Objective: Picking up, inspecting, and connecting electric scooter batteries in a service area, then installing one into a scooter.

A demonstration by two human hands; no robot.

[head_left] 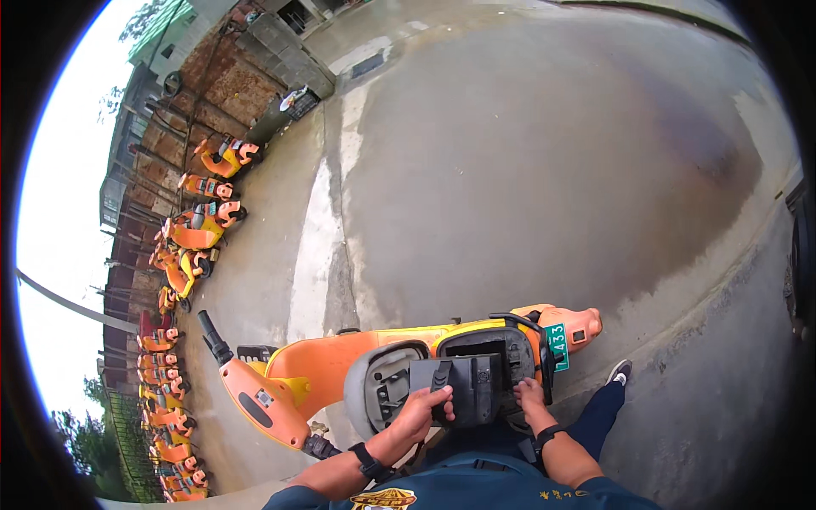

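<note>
An orange and yellow electric scooter (314,365) stands across in front of me. Its seat (365,399) is tipped up, with the grey underside showing, and the under-seat compartment (476,348) is open. A dark grey, box-shaped battery pack (480,382) lies tilted over the near side of that opening. My left hand (425,412) is closed round the handle strap on the pack's left end. Beside the pack's right end, at the compartment's near right edge, my right hand (529,395) has its fingers curled together; what they hold, if anything, is too small to make out.
The scooter's handlebar (217,340) points left, and its green plate (557,347) is at the rear. Several similar scooters (166,382) line the left side along a brick wall (217,76). Wet concrete (527,170) stretches beyond. My shoe (620,371) is at the right.
</note>
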